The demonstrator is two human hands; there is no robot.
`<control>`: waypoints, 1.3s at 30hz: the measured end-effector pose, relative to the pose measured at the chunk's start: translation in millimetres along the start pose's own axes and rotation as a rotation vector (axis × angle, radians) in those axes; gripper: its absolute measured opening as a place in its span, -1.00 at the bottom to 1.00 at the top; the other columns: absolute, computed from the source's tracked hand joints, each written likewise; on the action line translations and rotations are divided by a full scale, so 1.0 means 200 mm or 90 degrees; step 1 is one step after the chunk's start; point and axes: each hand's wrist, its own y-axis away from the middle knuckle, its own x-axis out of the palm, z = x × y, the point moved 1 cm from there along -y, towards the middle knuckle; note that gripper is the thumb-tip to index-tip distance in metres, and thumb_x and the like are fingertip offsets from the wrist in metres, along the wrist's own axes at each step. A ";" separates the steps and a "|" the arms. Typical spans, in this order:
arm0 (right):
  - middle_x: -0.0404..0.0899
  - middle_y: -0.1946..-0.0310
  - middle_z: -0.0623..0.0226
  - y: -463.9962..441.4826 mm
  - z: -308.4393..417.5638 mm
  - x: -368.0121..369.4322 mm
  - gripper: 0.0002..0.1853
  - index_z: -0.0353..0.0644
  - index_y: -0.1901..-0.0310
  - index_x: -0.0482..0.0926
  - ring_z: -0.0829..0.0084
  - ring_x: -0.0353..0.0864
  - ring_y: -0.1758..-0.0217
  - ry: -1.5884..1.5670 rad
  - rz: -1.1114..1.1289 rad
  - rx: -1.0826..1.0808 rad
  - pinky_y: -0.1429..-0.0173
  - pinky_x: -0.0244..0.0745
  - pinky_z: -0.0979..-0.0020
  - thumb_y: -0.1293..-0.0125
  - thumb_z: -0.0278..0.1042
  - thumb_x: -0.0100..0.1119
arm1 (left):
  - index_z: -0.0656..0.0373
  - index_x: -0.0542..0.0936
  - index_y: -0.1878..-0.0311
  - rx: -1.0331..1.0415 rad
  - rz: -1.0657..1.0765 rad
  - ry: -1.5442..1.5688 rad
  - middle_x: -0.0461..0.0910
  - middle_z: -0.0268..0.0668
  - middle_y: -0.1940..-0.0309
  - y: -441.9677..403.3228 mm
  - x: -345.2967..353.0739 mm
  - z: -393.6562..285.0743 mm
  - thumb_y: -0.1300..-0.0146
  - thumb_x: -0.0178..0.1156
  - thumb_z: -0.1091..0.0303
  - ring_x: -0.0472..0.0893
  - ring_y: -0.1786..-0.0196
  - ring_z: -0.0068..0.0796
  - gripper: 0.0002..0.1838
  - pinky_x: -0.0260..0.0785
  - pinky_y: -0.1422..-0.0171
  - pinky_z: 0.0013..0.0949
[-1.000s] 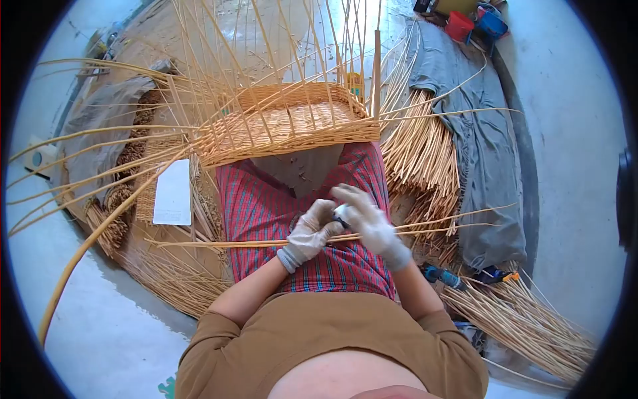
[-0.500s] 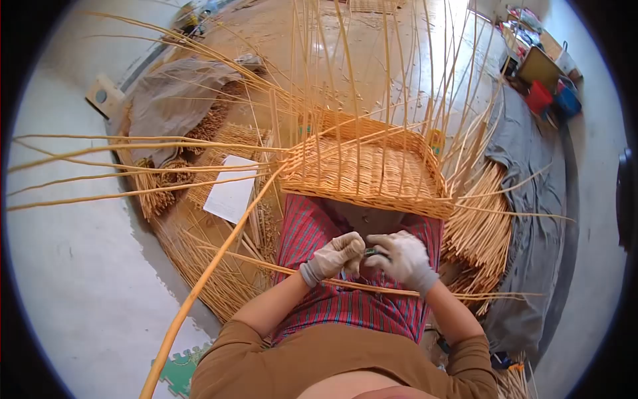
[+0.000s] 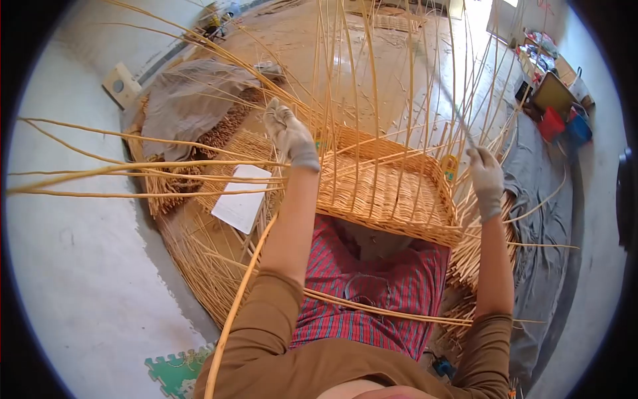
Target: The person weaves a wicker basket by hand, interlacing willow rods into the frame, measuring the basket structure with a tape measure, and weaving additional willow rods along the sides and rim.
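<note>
A rectangular wicker basket (image 3: 392, 193) rests at my knees, with many long upright willow rods rising from its edges. My left hand (image 3: 289, 135), in a pale glove, is raised beside the basket's back left corner with its fingers closed. What it holds, if anything, I cannot make out among the rods. My right hand (image 3: 487, 178), also gloved, is up at the basket's right side, closed on the lower end of a thin grey rod (image 3: 453, 103). That rod slants up and to the left past the stakes.
Bundled willow (image 3: 478, 259) lies at the right by a grey cloth (image 3: 538, 173). At the left are more rods, a white sheet (image 3: 240, 199) and a draped cover (image 3: 193, 100). Long rods jut leftward from the basket. Loose rods cross my lap on a plaid cloth (image 3: 372, 326).
Both hands have left my lap, where they were together around a small dark object. The left rose to the back left corner; the right rose to the right side, now with the grey rod.
</note>
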 end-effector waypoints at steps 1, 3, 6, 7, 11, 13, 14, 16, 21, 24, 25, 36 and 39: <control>0.69 0.30 0.17 -0.04 0.13 0.03 -0.64 -0.07 0.01 0.70 0.25 0.65 0.27 0.087 0.020 -0.026 0.11 0.50 0.23 -0.48 -0.03 0.02 | 0.22 0.53 -0.16 -0.016 -0.047 -0.003 0.61 -0.34 0.09 -0.09 0.00 0.14 -0.53 0.06 0.30 0.56 0.04 -0.53 -0.73 0.40 -0.14 -0.47; 0.71 0.27 0.20 -0.09 0.36 0.11 -0.64 -0.06 0.03 0.71 0.26 0.66 0.24 0.153 0.083 -0.045 0.07 0.51 0.26 -0.44 -0.02 0.07 | 0.15 0.57 -0.09 -0.166 -0.060 -0.449 0.69 -0.27 0.33 -0.09 0.03 0.02 -0.54 0.01 0.00 0.60 0.35 -0.45 -0.59 0.48 0.25 -0.39; 0.73 0.25 0.22 -0.19 0.47 0.29 -0.65 -0.05 0.06 0.73 0.24 0.68 0.21 0.223 0.172 -0.145 0.02 0.53 0.27 -0.41 -0.01 0.10 | 0.09 0.56 -0.14 -0.282 0.027 -0.027 0.68 -0.25 0.43 -0.21 -0.09 0.47 -0.52 -0.11 -0.20 0.52 0.53 -0.48 -0.44 0.41 0.44 -0.40; 0.73 0.26 0.21 -0.22 0.50 0.36 -0.66 -0.05 0.07 0.73 0.22 0.69 0.21 0.228 0.198 -0.232 0.01 0.54 0.26 -0.41 -0.02 0.09 | 0.07 0.50 -0.29 -0.327 0.078 -0.019 0.67 -0.25 0.42 -0.19 -0.09 0.39 -0.52 -0.16 -0.24 0.48 0.51 -0.58 -0.38 0.36 0.42 -0.52; 0.73 0.20 0.17 -0.30 0.59 0.51 -0.69 -0.01 0.08 0.71 0.11 0.69 0.07 0.193 0.323 -0.224 -0.07 0.55 0.16 -0.37 -0.04 0.12 | 0.13 0.41 -0.42 -0.355 0.114 -0.006 0.69 -0.31 0.27 -0.16 -0.13 0.21 -0.58 -0.12 -0.05 0.52 0.45 -0.61 -0.44 0.43 0.32 -0.46; 0.73 0.19 0.17 -0.33 0.63 0.55 -0.69 -0.01 0.08 0.72 0.11 0.69 0.06 0.250 0.334 -0.242 -0.06 0.55 0.15 -0.38 -0.03 0.11 | 0.13 0.36 -0.45 -0.389 0.123 0.208 0.70 -0.26 0.27 -0.27 -0.24 0.55 -0.60 -0.14 0.04 0.46 0.48 -0.60 -0.48 0.39 0.32 -0.49; 0.73 0.18 0.16 -0.34 0.65 0.56 -0.68 -0.01 0.08 0.72 0.10 0.69 0.05 0.314 0.343 -0.255 -0.06 0.56 0.15 -0.38 -0.02 0.10 | 0.12 0.31 -0.49 -0.424 0.133 0.428 0.70 -0.21 0.27 -0.31 -0.26 0.67 -0.63 -0.16 0.14 0.41 0.50 -0.59 -0.51 0.36 0.32 -0.53; 0.73 0.19 0.16 -0.34 0.64 0.57 -0.67 -0.02 0.08 0.71 0.10 0.69 0.04 0.324 0.335 -0.254 -0.07 0.56 0.15 -0.38 0.00 0.10 | 0.05 0.38 -0.45 -0.378 0.105 0.132 0.69 -0.26 0.27 -0.20 -0.14 0.34 -0.60 -0.10 0.32 0.35 0.53 -0.63 -0.59 0.30 0.39 -0.58; 0.73 0.20 0.15 -0.29 0.61 0.36 -0.67 -0.04 0.08 0.71 0.10 0.69 0.05 0.313 0.365 -0.206 -0.07 0.56 0.15 -0.40 -0.02 0.06 | -0.08 0.60 -0.22 -0.362 0.097 -0.086 0.63 -0.35 0.39 -0.20 -0.14 0.36 -0.49 0.13 0.32 0.37 0.57 -0.68 -0.71 0.22 0.56 -0.59; 0.72 0.18 0.12 -0.40 0.26 0.09 -0.65 -0.08 0.09 0.71 0.13 0.69 0.05 0.236 0.332 -0.210 -0.06 0.55 0.16 -0.43 -0.02 0.06 | -0.03 0.66 -0.02 -0.304 0.162 -0.164 0.55 -0.43 0.50 -0.25 -0.22 0.45 -0.48 0.17 0.19 0.42 0.56 -0.68 -0.81 0.26 0.55 -0.56; 0.72 0.17 0.11 -0.42 0.18 -0.03 -0.64 -0.09 0.07 0.71 0.13 0.69 0.05 0.300 0.308 -0.237 -0.05 0.55 0.16 -0.42 0.00 0.07 | -0.03 0.65 0.03 -0.225 0.234 -0.420 0.52 -0.47 0.52 -0.35 -0.34 0.69 -0.48 0.16 0.15 0.44 0.57 -0.69 -0.82 0.30 0.54 -0.54; 0.73 0.09 0.21 -0.43 -0.40 -0.48 -0.70 0.14 -0.05 0.71 0.21 0.71 0.02 0.270 0.220 -0.101 -0.11 0.56 0.28 -0.41 -0.02 0.14 | 0.17 0.75 0.05 -0.238 0.033 -0.123 0.69 -0.36 0.37 -0.24 -0.04 0.32 -0.42 0.25 0.26 0.54 0.49 -0.67 -0.78 0.43 0.42 -0.59; 0.73 0.01 0.31 -0.40 -0.26 -0.57 -0.69 0.15 -0.13 0.68 0.35 0.73 0.00 0.117 0.335 0.003 -0.17 0.56 0.40 -0.38 -0.18 0.21 | 0.16 0.74 0.01 -0.251 0.062 -0.114 0.68 -0.35 0.39 -0.25 -0.07 0.34 -0.41 0.26 0.23 0.51 0.50 -0.67 -0.75 0.41 0.45 -0.58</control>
